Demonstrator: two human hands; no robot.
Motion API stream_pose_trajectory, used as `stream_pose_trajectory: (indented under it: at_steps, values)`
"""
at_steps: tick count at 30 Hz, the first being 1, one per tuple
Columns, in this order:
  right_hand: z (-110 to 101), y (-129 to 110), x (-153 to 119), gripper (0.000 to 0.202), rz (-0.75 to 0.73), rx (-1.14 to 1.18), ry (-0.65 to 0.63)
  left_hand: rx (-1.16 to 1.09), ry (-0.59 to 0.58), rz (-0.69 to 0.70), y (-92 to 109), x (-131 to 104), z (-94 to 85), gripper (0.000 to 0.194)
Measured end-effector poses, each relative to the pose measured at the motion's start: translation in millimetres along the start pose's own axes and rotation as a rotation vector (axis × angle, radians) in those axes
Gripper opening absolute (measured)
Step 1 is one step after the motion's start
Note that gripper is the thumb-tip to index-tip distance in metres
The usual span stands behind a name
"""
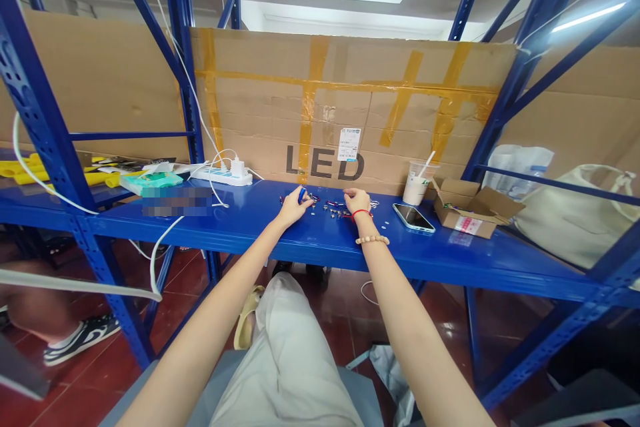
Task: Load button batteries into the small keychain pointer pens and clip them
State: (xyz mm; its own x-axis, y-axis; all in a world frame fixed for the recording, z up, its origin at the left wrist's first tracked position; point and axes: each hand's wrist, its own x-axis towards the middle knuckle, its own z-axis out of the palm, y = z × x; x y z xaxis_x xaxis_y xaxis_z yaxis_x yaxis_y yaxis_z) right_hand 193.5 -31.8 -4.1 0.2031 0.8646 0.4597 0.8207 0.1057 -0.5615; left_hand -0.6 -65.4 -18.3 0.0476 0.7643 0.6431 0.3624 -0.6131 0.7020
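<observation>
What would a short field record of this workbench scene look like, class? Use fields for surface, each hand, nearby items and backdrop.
surface: blue metal shelf used as a bench
left hand: left hand closed on a small blue part
right hand: right hand resting among small scattered parts; whether it holds one cannot be told
nearby right: phone, plastic cup with straw, open cardboard box
nearby left: white power strip
backdrop: cardboard sheet marked LED
</observation>
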Motion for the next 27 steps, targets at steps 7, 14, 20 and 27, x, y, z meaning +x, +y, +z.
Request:
stream_pose_trajectory:
  at_steps: [7, 14, 20, 27]
  values:
    - [13.5, -3.2, 3.4, 0.028, -0.118, -0.204, -0.2, 0.037, -0.166, 0.118, -1.4, -1.5, 1.7, 0.005]
    - [11.6, -1.2, 6.2, 0.023, -0.097, -0.303, -0.259, -0.067, -0.252, 0.158, 9.1, -2.0, -0.9, 0.016]
    - [11.4, -2.5, 5.7, 0.021, -0.06, -0.318, -0.234, -0.125, -0.18, 0.241, 38.7, -18.8, -5.9, 0.039]
    - [12.8, -0.7, 9.7, 0.016, -0.018, -0.296, -0.199, -0.032, -0.083, 0.23, 61.7, -58.5, -14.0, 0.052]
